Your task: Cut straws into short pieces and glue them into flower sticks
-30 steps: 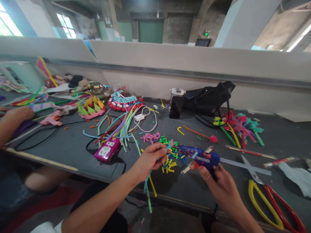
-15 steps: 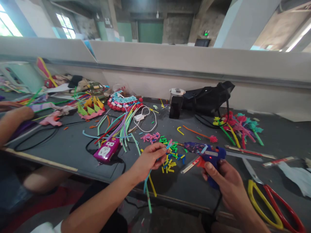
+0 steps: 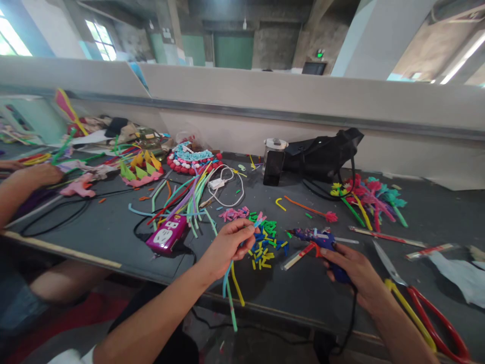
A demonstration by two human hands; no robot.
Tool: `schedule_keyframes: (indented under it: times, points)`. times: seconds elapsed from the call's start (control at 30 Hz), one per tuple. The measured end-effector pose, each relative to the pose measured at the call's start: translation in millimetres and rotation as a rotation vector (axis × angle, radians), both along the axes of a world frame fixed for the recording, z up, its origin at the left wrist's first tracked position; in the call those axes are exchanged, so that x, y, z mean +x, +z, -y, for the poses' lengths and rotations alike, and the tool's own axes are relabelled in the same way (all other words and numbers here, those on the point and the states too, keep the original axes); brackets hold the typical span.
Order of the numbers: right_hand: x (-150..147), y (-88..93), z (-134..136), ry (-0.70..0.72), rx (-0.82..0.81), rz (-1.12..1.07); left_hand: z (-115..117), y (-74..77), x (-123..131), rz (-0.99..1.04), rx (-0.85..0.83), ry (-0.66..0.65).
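Note:
My left hand [image 3: 229, 247] is closed, pinching a light blue pipe cleaner [image 3: 226, 283] near its upper end. That end shows a little pink at my fingertips, and its tail hangs past the table edge. My right hand [image 3: 356, 270] is wrapped round the handle of a purple-blue glue gun [image 3: 322, 238], low over the table. Its nozzle points left toward my left hand, with a gap between them. Cut pipe cleaner pieces [image 3: 267, 227] in green, yellow, blue and pink lie in a pile beneath and beside my left fingers.
Scissors [image 3: 413, 293] lie at the right near the edge. Fluffy flowers [image 3: 373, 194], a black bag [image 3: 324, 159], a phone [image 3: 273, 168] and a purple box [image 3: 167, 234] stand around. At far left, another person's hand [image 3: 40, 174] works among pipe cleaners. The gun's cord [image 3: 352, 318] hangs over the edge.
The glue gun's nozzle has drawn back to the right and slightly down, away from my left fingers. My left hand has shifted slightly left, still pinching the pipe cleaner.

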State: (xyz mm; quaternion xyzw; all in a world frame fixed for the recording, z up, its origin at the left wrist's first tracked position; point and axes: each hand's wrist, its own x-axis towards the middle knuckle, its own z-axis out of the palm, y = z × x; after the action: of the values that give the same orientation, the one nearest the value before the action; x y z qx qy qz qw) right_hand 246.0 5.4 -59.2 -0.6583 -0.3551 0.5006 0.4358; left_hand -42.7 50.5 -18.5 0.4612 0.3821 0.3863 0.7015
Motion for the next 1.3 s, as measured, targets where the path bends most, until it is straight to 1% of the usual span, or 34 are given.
schedule_keyframes:
  times: [0.17,0.3,0.5,0.57,0.63,0.73,0.8,0.87,0.93,0.97,1.03,1.1,1.2,1.27,1.3]
  points:
    - [12,-13.9,-5,-0.091,0.061,0.069,-2,-1.7,-1,-0.003,0.012,0.02]
    - [22,-23.1,-5,-0.084,0.086,0.107,-4,-0.9,-4,0.0,0.032,0.045]
    - [18,-24.7,-7,-0.087,0.09,0.271,-7,5.7,-10,0.014,0.05,0.111]
    - [16,-23.8,-9,-0.07,0.053,0.378,-8,6.1,-12,0.02,0.051,0.118]
    - [16,-22.4,-11,-0.039,-0.022,0.517,-9,5.2,-14,0.019,0.052,0.122]
    - [18,-17.9,-10,0.015,-0.079,0.796,-9,3.6,-15,0.018,0.053,0.118]
    - [19,-12.3,-7,0.053,-0.088,1.02,-9,3.5,-15,0.019,0.052,0.108]
    - [16,-4.6,-2,0.079,-0.142,1.2,-9,4.4,-16,0.022,0.045,0.102]
    - [9,4.4,1,0.055,-0.176,1.315,-8,6.1,-17,0.023,0.046,0.106]
    - [4,9.0,2,0.026,-0.143,1.349,-8,7.0,-18,0.021,0.049,0.112]
    - [-9,17.4,0,-0.032,0.009,1.347,-7,8.6,-20,0.009,0.056,0.121]
    - [-25,24.3,-8,-0.01,0.179,1.249,-6,9.7,-22,0.003,0.06,0.126]
    - [-52,31.0,-35,0.135,0.319,1.092,-7,9.8,-24,0.013,0.059,0.133]
    - [-72,33.0,-62,0.25,0.348,1.006,-8,8.7,-25,0.025,0.056,0.148]
    - [-82,33.2,-78,0.283,0.347,0.988,-9,7.8,-26,0.028,0.055,0.153]
